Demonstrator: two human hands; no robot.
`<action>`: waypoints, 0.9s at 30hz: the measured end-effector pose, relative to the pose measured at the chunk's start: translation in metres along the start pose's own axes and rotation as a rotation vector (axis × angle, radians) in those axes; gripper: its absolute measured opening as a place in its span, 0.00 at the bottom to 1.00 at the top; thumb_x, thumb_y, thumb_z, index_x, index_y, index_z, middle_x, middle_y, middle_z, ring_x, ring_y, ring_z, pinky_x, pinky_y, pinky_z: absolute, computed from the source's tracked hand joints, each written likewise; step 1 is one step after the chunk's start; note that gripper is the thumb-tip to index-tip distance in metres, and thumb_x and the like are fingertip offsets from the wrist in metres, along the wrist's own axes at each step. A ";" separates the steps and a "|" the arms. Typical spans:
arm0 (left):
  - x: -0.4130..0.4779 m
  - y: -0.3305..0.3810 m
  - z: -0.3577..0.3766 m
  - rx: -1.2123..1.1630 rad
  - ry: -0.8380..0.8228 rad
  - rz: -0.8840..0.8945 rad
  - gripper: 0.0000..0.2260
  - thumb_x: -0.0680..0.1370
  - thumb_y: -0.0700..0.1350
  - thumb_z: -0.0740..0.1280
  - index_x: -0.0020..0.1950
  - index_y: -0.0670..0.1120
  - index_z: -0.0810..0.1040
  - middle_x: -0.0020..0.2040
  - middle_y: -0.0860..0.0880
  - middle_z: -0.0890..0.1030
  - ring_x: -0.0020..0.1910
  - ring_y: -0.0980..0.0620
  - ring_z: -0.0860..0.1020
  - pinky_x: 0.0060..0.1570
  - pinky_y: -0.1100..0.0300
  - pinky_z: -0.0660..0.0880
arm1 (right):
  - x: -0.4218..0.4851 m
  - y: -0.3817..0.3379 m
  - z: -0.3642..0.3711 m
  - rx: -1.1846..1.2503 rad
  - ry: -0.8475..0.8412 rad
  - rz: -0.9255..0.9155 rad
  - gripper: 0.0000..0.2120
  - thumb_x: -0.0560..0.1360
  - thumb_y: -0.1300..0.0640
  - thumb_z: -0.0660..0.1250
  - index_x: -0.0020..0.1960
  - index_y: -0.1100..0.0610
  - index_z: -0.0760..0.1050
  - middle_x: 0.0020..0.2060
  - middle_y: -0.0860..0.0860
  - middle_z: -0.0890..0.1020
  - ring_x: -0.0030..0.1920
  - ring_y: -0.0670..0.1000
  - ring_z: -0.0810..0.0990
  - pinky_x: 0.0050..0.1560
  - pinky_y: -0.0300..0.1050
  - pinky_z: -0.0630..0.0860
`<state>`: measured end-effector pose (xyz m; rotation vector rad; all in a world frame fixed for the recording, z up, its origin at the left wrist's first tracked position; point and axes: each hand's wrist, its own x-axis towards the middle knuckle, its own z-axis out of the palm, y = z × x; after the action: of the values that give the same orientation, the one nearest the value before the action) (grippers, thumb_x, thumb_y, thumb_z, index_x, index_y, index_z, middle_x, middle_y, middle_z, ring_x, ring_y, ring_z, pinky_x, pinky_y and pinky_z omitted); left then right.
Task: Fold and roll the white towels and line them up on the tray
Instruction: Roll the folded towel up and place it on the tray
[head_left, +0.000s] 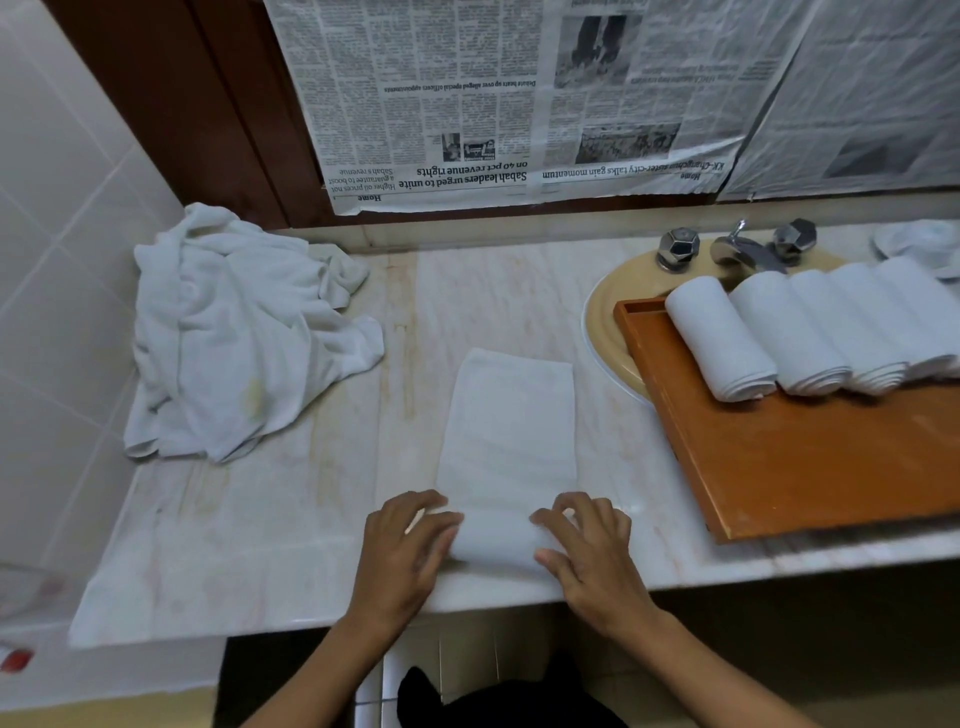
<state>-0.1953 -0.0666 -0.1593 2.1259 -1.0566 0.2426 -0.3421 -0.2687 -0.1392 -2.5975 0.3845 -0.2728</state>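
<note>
- The left hand (410, 545) is gripping the left end of the towel (511, 441), its fingers curling over the rolled-up near part.
- The right hand (587, 551) is gripping the right end of that roll, fingers curling on top.
- The towel is lying as a long folded strip on the bench (291, 530), near the front edge, its far part lying flat.
- Rolled towels (722, 338) are lying side by side, touching, at the far end of the tray (805, 467), which is sitting partly over the sink (608, 317).
- A heap of loose towels (244, 332) is sitting at the bench's left end.
</note>
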 end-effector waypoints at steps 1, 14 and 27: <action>-0.002 -0.003 0.000 0.020 -0.011 0.054 0.12 0.80 0.56 0.64 0.52 0.51 0.83 0.58 0.53 0.80 0.59 0.52 0.77 0.54 0.58 0.67 | -0.002 -0.002 0.001 -0.056 0.068 -0.035 0.14 0.75 0.46 0.59 0.59 0.46 0.73 0.58 0.48 0.69 0.56 0.51 0.68 0.53 0.46 0.60; 0.023 -0.010 -0.020 0.041 -0.357 0.212 0.24 0.74 0.69 0.64 0.56 0.51 0.80 0.53 0.55 0.82 0.48 0.55 0.80 0.50 0.68 0.68 | -0.009 0.001 0.009 -0.471 0.055 -0.220 0.33 0.66 0.42 0.69 0.67 0.56 0.69 0.57 0.53 0.76 0.55 0.55 0.76 0.50 0.51 0.63; 0.047 0.015 -0.014 0.091 -0.315 -0.149 0.14 0.75 0.57 0.66 0.51 0.51 0.85 0.52 0.54 0.78 0.49 0.51 0.75 0.50 0.56 0.71 | 0.017 0.003 -0.005 -0.241 -0.093 -0.142 0.23 0.68 0.37 0.60 0.55 0.51 0.76 0.48 0.45 0.74 0.47 0.49 0.70 0.49 0.46 0.62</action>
<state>-0.1746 -0.0918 -0.1196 2.3657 -1.0712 -0.1230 -0.3284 -0.2791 -0.1344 -2.8678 0.2106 -0.1606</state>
